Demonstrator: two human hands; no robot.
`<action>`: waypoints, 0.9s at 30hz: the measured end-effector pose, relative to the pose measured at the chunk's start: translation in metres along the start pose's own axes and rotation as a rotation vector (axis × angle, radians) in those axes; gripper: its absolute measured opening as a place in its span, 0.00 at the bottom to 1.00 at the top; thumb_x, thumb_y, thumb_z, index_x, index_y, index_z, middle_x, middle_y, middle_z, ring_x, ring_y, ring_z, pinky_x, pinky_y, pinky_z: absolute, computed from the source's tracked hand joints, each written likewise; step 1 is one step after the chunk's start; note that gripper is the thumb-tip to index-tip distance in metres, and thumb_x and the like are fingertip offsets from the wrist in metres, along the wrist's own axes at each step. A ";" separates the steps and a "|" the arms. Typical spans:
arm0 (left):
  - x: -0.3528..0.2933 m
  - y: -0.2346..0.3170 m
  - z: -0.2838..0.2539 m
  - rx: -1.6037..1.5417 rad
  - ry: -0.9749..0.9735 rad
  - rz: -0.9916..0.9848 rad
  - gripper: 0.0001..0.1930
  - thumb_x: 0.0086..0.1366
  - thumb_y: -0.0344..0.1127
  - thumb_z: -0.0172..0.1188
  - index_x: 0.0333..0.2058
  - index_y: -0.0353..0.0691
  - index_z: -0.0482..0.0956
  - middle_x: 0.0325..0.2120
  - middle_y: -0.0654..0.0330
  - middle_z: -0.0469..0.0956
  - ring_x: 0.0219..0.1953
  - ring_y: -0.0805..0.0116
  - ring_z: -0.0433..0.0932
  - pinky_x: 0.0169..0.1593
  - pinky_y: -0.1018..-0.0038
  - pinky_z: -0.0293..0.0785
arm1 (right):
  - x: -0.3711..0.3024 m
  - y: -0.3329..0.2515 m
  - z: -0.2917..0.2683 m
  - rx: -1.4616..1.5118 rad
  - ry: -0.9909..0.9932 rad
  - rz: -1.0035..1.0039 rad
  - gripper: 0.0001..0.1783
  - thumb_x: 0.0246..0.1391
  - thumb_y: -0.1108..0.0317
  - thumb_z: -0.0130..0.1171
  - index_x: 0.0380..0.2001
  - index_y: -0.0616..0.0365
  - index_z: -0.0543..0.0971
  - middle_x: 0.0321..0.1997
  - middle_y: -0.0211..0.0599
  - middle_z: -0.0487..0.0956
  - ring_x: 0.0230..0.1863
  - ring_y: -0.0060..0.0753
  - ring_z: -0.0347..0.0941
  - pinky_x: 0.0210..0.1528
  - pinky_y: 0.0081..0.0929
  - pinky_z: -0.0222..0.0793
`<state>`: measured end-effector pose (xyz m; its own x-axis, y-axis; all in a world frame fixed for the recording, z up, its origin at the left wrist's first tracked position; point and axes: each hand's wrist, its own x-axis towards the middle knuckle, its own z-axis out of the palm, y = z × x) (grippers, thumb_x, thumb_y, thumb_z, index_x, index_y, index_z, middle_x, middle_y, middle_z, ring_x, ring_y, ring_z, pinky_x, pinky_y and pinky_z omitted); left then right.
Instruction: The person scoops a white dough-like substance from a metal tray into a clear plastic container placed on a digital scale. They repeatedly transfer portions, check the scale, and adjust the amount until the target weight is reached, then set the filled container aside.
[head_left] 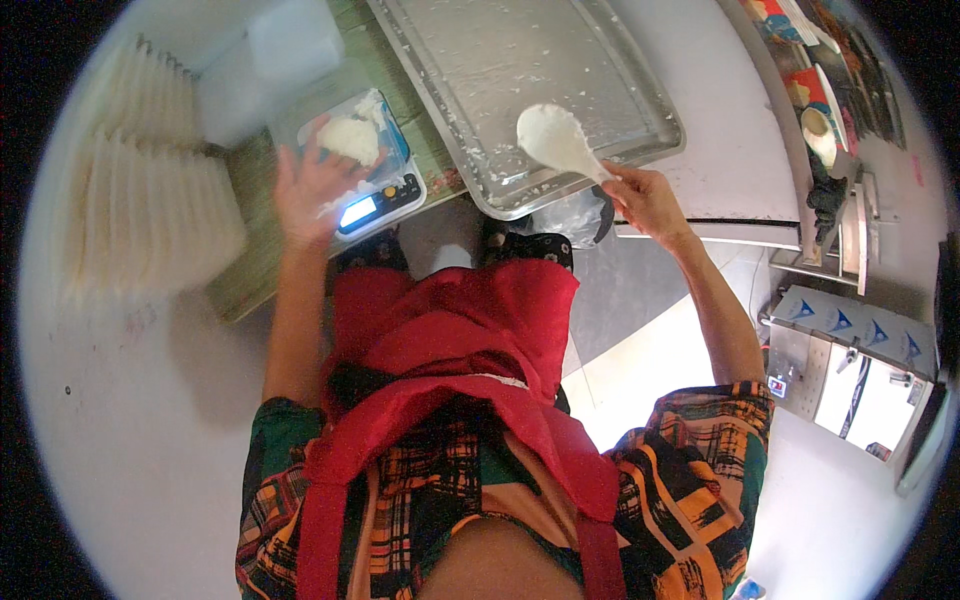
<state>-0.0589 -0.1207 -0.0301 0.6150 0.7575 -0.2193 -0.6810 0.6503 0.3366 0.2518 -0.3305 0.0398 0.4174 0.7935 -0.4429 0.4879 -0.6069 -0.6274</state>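
Observation:
My right hand (648, 205) grips the handle of a white rice paddle (558, 138), its broad head over a large metal tray (480, 190). White bits, which look like rice, cling to the paddle and the tray. At the left my left hand (312, 198) has its fingers spread beside and partly over a digital kitchen scale (398, 202) with a lit display. On the scale rests a clump of white food (352, 137) on something clear, like plastic; I cannot tell whether my fingertips touch it.
Pale ribbed stacks (150, 200) stand along the left wall beside the greenish wooden board (250, 265) under the scale. Behind the scale is a blurred whitish container (293, 40). A white surface (735, 130) flanks the tray, and a metal cabinet (855, 340) stands far right.

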 end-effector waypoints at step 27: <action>-0.003 -0.064 -0.014 -0.188 -0.058 -0.199 0.31 0.57 0.58 0.41 0.52 0.41 0.54 0.52 0.45 0.54 0.54 0.43 0.54 0.55 0.42 0.46 | 0.008 -0.026 0.064 0.551 -0.196 0.157 0.18 0.52 0.67 0.47 0.47 0.57 0.68 0.12 0.23 0.62 0.11 0.11 0.54 0.07 0.11 0.47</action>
<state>-0.0230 -0.1635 -0.0641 0.7620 0.6126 -0.2098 -0.6030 0.7894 0.1149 0.1936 -0.3050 0.0116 0.2775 0.7217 -0.6341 -0.0588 -0.6460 -0.7610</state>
